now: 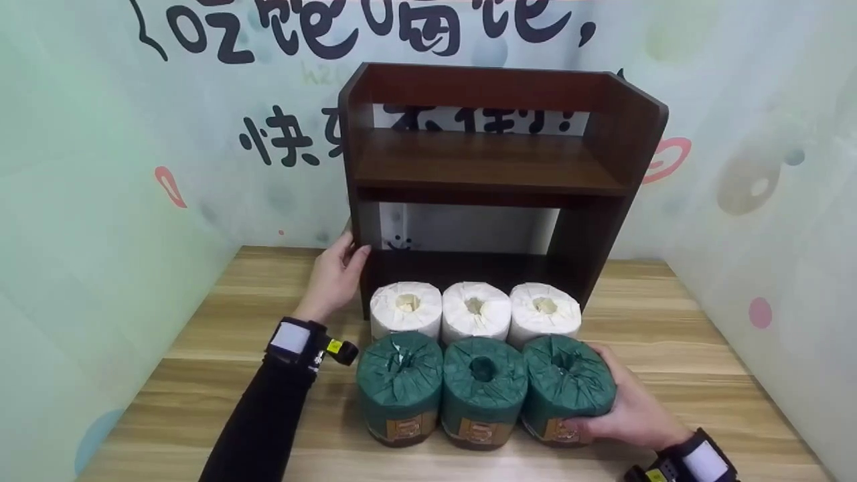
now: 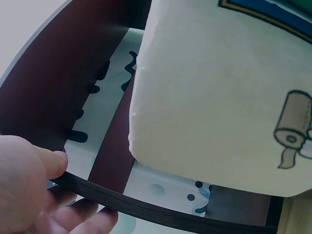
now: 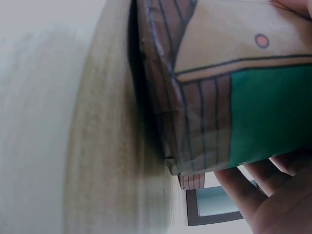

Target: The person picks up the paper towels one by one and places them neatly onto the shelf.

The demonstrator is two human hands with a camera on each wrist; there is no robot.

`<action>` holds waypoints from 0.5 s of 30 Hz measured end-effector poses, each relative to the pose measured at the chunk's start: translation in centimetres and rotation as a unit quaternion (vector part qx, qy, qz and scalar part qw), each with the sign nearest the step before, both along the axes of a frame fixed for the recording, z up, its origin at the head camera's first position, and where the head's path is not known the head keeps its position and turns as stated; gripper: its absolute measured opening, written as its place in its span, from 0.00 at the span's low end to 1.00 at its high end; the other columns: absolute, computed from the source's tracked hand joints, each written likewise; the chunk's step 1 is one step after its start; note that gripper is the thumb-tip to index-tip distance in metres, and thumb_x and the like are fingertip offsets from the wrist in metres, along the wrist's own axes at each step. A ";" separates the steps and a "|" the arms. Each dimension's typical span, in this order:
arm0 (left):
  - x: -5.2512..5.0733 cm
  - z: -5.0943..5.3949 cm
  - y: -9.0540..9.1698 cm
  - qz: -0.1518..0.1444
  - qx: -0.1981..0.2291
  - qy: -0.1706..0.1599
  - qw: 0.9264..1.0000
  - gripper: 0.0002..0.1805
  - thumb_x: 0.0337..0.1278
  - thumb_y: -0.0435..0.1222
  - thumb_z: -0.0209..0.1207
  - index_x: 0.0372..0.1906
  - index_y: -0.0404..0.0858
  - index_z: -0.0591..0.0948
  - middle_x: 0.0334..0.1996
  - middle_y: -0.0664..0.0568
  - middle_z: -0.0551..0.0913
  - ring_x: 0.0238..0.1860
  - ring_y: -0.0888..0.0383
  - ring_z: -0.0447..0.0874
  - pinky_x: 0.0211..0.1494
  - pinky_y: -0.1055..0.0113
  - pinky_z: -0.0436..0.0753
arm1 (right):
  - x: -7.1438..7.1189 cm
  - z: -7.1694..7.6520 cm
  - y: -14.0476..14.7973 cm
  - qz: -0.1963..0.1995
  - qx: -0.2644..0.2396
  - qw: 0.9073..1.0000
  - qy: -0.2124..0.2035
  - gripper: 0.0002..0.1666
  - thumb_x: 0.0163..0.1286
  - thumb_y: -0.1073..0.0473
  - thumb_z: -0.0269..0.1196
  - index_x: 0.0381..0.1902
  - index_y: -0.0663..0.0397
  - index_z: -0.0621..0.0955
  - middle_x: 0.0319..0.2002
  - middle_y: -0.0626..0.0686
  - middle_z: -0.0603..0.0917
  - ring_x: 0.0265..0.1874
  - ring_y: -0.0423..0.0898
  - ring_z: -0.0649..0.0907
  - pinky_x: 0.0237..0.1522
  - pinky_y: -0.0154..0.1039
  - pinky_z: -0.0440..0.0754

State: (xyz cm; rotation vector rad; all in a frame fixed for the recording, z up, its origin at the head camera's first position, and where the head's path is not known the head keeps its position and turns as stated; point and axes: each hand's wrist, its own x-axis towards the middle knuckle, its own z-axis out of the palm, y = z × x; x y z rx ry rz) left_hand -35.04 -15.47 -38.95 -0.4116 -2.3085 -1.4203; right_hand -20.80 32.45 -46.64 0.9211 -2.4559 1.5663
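- The left hand (image 1: 333, 278) pinches the wooden shelf (image 1: 492, 161).
- The right hand (image 1: 629, 408) grasps the end green-wrapped toilet roll (image 1: 579, 391); white-wrapped rolls (image 1: 477, 328) stand just beyond this grip.
- Excess sideways force could shunt the neighbouring green rolls (image 1: 485, 395) askew.

Black sleeve (image 1: 258, 422), black wrist straps (image 1: 312, 333), pale patches (image 1: 290, 337), yellow labels (image 1: 333, 346)

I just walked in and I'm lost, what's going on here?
Someone's left grip holds the side of a dark shelf, and their right grip is around the rightmost green roll. That roll ends a row of three, lined up in front of three white rolls before the shelf.
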 end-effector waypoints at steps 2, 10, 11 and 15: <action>0.0 0.0 0.0 0.001 -0.004 0.001 1.000 0.20 0.85 0.36 0.55 0.71 0.35 0.80 0.70 0.32 0.83 0.66 0.40 0.87 0.72 0.45 0.85 | 0.0 0.1 0.0 -0.003 0.000 1.000 0.001 0.63 0.43 0.71 0.86 0.78 0.59 0.69 0.71 0.54 0.82 0.67 0.41 0.83 0.71 0.30 0.77; -0.1 -0.1 0.0 0.003 -0.008 -0.004 1.000 0.22 0.86 0.37 0.55 0.75 0.36 0.78 0.73 0.34 0.81 0.69 0.41 0.85 0.73 0.46 0.84 | 0.1 0.8 0.4 -0.001 -0.007 1.000 0.000 0.64 0.45 0.72 0.85 0.79 0.58 0.68 0.71 0.55 0.82 0.67 0.41 0.83 0.71 0.30 0.77; -0.1 -0.1 0.0 0.003 -0.007 -0.004 1.000 0.22 0.86 0.37 0.55 0.74 0.36 0.79 0.73 0.34 0.81 0.69 0.41 0.86 0.73 0.47 0.85 | 0.2 0.9 0.4 0.001 -0.008 1.000 -0.002 0.64 0.45 0.72 0.84 0.79 0.58 0.67 0.71 0.55 0.82 0.68 0.41 0.83 0.71 0.30 0.77; 0.0 -0.1 0.0 0.004 -0.008 -0.005 1.000 0.21 0.86 0.38 0.55 0.74 0.37 0.79 0.72 0.34 0.82 0.66 0.41 0.87 0.71 0.46 0.86 | 0.4 1.4 0.6 0.004 -0.009 1.000 -0.004 0.64 0.46 0.72 0.84 0.80 0.58 0.67 0.72 0.55 0.81 0.68 0.41 0.83 0.71 0.31 0.78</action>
